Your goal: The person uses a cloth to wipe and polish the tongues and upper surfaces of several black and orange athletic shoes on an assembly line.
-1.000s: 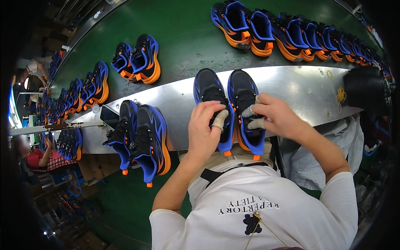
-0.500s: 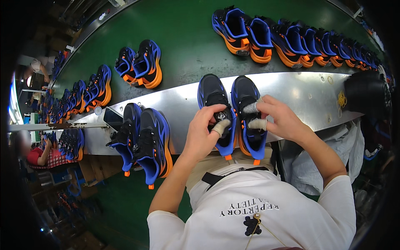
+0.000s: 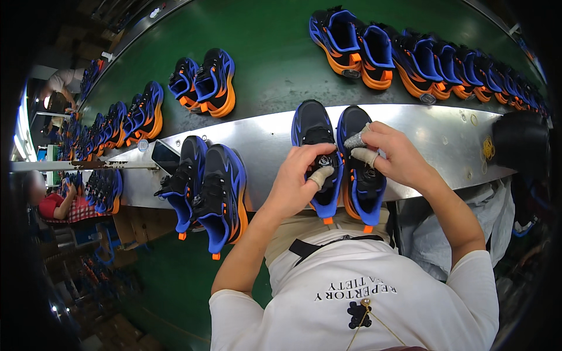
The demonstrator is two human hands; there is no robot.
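A pair of black, blue and orange sneakers lies side by side on the steel work ledge [image 3: 445,140] in front of me. My left hand [image 3: 298,175] grips the tongue of the left sneaker [image 3: 313,131], its taped thumb pressed on the laces. My right hand [image 3: 389,153], with taped fingertips, holds a small grey cloth [image 3: 355,140] against the tongue of the right sneaker [image 3: 366,196]. The heels of both sneakers hang over the ledge's near edge.
A second pair of sneakers [image 3: 208,187] rests on the ledge to my left beside a dark phone [image 3: 165,157]. Several more pairs ride the green conveyor belt [image 3: 269,64] beyond. A black round container [image 3: 521,143] stands at the right. Another person [image 3: 55,205] sits far left.
My hands have shifted slightly on the two tongues, the right one bringing the grey cloth onto the right sneaker. The pairs on the belt have drifted a little.
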